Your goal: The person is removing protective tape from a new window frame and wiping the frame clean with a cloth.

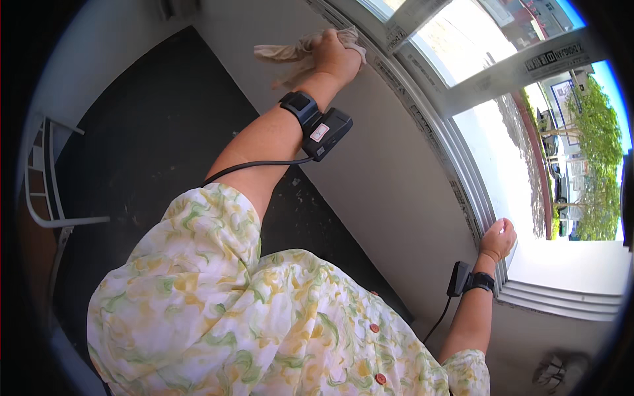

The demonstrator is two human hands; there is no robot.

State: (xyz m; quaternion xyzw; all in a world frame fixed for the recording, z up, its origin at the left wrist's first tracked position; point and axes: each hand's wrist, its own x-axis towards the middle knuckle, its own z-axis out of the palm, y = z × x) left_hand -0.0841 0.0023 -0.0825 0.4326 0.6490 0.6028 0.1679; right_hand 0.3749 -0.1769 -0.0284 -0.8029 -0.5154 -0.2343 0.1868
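My left hand is closed around a crumpled, pale beige cloth, whose loose end hangs out to the left. That hand is against the light wall, right beside the metal window frame. Lower right, my right hand has its fingers curled at the frame's inner edge; what lies under the fingers is partly hidden. A black strap with a small dark box and a cable is on my left wrist. My right wrist wears a similar black strap and box.
Through the window, trees and parked vehicles show outside. Sliding tracks run along the frame. A dark floor with pale specks lies below. A white metal rack stands at the left, and a blurred round object is at lower right.
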